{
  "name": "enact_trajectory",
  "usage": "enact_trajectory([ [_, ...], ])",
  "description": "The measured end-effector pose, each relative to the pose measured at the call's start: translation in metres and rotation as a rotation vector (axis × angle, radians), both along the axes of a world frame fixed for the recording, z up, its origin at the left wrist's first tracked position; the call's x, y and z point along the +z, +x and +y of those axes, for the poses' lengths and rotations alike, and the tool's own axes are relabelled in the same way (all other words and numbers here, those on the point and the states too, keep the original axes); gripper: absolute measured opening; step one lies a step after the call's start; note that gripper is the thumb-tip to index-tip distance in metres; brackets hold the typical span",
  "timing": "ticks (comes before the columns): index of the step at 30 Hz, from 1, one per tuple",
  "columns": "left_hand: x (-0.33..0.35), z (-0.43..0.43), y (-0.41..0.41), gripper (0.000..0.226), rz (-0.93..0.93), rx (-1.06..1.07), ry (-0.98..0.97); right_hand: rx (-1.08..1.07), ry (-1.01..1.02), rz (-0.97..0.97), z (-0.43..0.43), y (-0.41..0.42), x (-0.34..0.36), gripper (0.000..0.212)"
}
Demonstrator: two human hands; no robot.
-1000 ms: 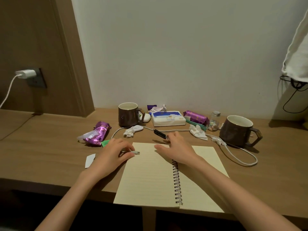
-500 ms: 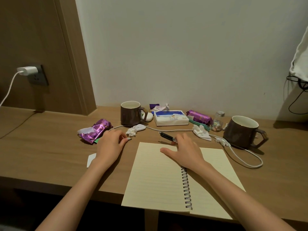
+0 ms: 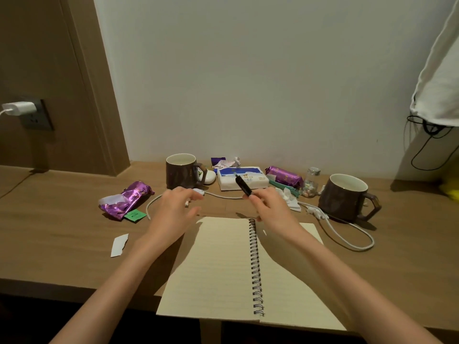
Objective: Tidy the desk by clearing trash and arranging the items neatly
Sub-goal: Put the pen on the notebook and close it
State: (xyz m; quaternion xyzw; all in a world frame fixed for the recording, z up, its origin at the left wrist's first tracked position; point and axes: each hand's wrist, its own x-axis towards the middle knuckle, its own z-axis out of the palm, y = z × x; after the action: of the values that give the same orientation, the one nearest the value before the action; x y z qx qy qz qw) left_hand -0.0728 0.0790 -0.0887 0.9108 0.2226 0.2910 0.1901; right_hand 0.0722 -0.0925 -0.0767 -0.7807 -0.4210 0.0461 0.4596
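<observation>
An open spiral notebook (image 3: 223, 269) lies at the desk's front edge. Above its top edge my right hand (image 3: 270, 209) pinches a black pen (image 3: 242, 186), tip pointing up and away. My left hand (image 3: 173, 212) hovers left of it and pinches a small white piece (image 3: 187, 204) at its fingertips, near the white cable's (image 3: 347, 234) crumpled end. Trash lies around: a purple wrapper (image 3: 126, 199), a green packet (image 3: 135, 216), a white paper scrap (image 3: 119, 244), a crumpled tissue (image 3: 290, 199) and crumpled wrappers (image 3: 227, 161) at the back.
Two brown mugs (image 3: 182, 171) (image 3: 345, 197) stand at the back, with a tissue pack (image 3: 242, 178), a second purple wrapper (image 3: 284, 176) and a small glass jar (image 3: 310, 182) between them. A charger (image 3: 18, 109) sits in the left wall socket. White cloth (image 3: 437, 83) hangs at the right.
My right hand has picked the black pen up off the desk and lifted it. My left hand rose from the notebook's left side and moved toward the pen.
</observation>
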Motion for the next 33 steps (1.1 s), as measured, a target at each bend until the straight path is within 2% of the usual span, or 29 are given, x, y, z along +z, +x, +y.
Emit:
enact_trajectory([
  [2, 0.009, -0.017, 0.017, 0.025, 0.022, -0.076, 0.015, 0.037, 0.074, 0.134, -0.013, 0.006, 0.011, 0.019],
  [5, 0.011, -0.042, 0.048, 0.031, 0.188, -0.191, 0.093, 0.049, 0.142, 0.244, -0.033, 0.017, 0.019, 0.016],
  [8, 0.003, -0.061, 0.073, 0.044, 0.377, -0.293, 0.078, 0.004, 0.117, 0.194, -0.050, 0.029, 0.018, 0.013],
  [11, -0.006, -0.071, 0.086, 0.051, 0.447, -0.357, 0.090, -0.056, 0.076, 0.177, -0.064, 0.038, 0.012, 0.018],
  [16, -0.017, -0.072, 0.088, 0.056, 0.366, -0.345, 0.062, -0.107, 0.041, 0.238, -0.073, 0.045, 0.003, 0.025],
  [24, -0.027, -0.069, 0.085, 0.028, 0.221, -0.301, -0.099, -0.090, -0.058, 0.306, -0.057, 0.047, -0.005, 0.032],
  [30, -0.022, -0.071, 0.086, 0.011, 0.091, -0.275, -0.219, -0.095, -0.156, 0.249, -0.044, 0.048, -0.008, 0.029],
  [33, -0.021, -0.071, 0.087, 0.013, 0.100, -0.243, -0.272, -0.109, -0.175, 0.212, -0.037, 0.047, -0.010, 0.026],
])
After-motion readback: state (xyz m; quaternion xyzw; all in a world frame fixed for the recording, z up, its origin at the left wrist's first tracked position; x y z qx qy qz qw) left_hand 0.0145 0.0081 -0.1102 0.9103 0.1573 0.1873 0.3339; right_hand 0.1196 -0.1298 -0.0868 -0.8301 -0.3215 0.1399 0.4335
